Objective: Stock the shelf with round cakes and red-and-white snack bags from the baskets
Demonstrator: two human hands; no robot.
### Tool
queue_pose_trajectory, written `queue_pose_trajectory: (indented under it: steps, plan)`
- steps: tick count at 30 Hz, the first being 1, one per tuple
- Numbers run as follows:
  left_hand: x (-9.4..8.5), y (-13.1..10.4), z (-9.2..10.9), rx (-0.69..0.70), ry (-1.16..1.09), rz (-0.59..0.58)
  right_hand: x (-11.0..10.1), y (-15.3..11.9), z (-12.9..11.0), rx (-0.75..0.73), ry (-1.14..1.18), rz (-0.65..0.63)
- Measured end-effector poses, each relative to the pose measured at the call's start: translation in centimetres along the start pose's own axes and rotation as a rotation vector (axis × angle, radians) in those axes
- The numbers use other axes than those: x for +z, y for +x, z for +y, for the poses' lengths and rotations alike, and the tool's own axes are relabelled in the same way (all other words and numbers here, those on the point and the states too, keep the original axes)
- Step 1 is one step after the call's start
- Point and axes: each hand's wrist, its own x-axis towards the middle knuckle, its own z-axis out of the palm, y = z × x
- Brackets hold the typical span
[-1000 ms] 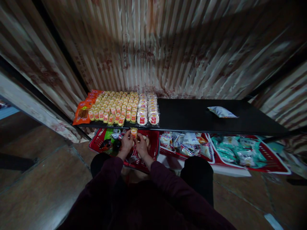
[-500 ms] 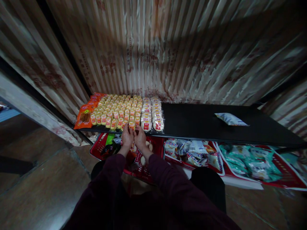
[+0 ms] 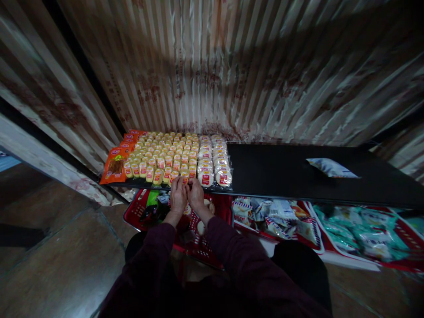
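My left hand [image 3: 178, 194] and my right hand [image 3: 195, 193] are side by side at the shelf's front edge. Between their fingertips is a small yellow packaged cake [image 3: 184, 176] with a red and white label, at the front of its row. Both hands are closed on its lower part, which they hide. Rows of the same small yellow packages [image 3: 159, 162] extend left and back. Just right of my right hand stand two rows of round, pale packaged cakes [image 3: 206, 176] in clear wrap. Orange snack packets [image 3: 114, 165] lie at the left end.
A lone white and blue packet [image 3: 332, 168] lies on the black shelf [image 3: 265, 170]. Below are a red basket [image 3: 134, 214] with mixed packages, another with striped packets [image 3: 278, 225], and one with green packets [image 3: 374, 232]. A striped curtain [image 3: 212, 70] hangs behind.
The view has shifted slightly, so the shelf's right part sits lower and farther right. My fingertips have come closer together and lower on the cake at the front edge.
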Motion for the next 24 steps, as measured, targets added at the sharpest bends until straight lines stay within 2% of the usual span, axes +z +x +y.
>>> queue_pose_trajectory:
  steps: [7, 12, 18, 24]
  plan:
    - [0.1, -0.9, -0.6, 0.048, 0.134, -0.042, -0.2, 0.1, 0.0, -0.025, -0.031, -0.033]
    - [0.1, -1.3, -0.8, 0.077, 0.275, -0.062, -1.1, -0.2, -0.7, -0.09, -0.199, -0.043]
    - [0.6, -0.8, -1.4, 0.175, 0.325, 0.015, -2.1, -0.5, -0.5, -0.277, -0.348, -0.04]
    - [1.1, -0.4, -1.5, 0.222, 0.411, 0.114, -1.9, -0.9, 0.9, -0.34, -0.403, -0.083]
